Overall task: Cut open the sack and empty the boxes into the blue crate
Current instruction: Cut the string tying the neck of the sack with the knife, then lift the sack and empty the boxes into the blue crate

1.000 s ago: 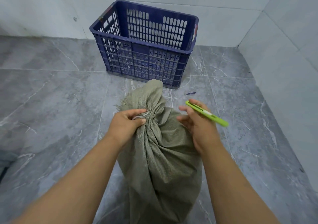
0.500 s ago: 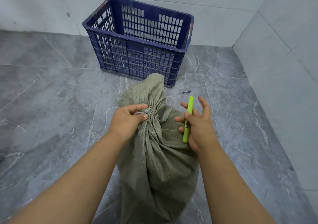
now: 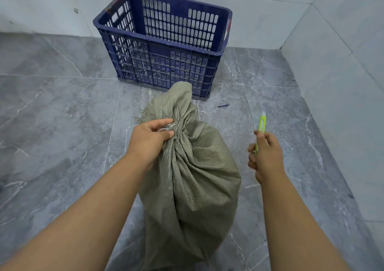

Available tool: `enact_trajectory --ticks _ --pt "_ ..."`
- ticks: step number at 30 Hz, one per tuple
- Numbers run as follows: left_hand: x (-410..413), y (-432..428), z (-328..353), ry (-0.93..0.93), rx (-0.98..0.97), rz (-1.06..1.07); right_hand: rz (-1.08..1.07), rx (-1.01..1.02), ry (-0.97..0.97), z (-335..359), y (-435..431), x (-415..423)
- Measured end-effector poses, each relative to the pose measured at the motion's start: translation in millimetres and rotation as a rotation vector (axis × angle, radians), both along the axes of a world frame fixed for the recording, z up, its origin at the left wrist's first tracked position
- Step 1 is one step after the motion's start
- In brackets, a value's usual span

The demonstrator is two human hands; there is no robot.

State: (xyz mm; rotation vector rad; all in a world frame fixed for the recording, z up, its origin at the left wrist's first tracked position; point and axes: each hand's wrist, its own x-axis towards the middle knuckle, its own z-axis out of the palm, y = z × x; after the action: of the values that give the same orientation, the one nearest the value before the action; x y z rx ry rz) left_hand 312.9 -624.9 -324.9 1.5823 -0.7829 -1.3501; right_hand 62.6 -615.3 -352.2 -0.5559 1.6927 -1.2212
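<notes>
Sack (image 3: 193, 179) stands tied on the grey floor (image 3: 54, 108), near the blue crate (image 3: 164, 44) beyond it. Left hand (image 3: 148, 141) pinches its gathered neck, fingers closed on the cloth. Right hand (image 3: 267, 156), apart to the right, grips a green cutter (image 3: 261, 128) pointing away.

- My single head camera looks forward and down, close over the sack (image 3: 193, 179) at frame centre.
- The blue crate (image 3: 164, 48) sits farther off, upper centre.
</notes>
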Motion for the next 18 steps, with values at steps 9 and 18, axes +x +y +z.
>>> enact_trajectory --ticks 9,18 --pt "-0.2 -1.8 -2.4 0.043 0.012 0.03 -0.039 0.485 -0.086 -98.9 40.5 -14.1" --pt "2.9 -1.7 -6.5 0.074 0.011 -0.004 -0.2 0.555 -0.355 -130.0 76.4 -16.7"
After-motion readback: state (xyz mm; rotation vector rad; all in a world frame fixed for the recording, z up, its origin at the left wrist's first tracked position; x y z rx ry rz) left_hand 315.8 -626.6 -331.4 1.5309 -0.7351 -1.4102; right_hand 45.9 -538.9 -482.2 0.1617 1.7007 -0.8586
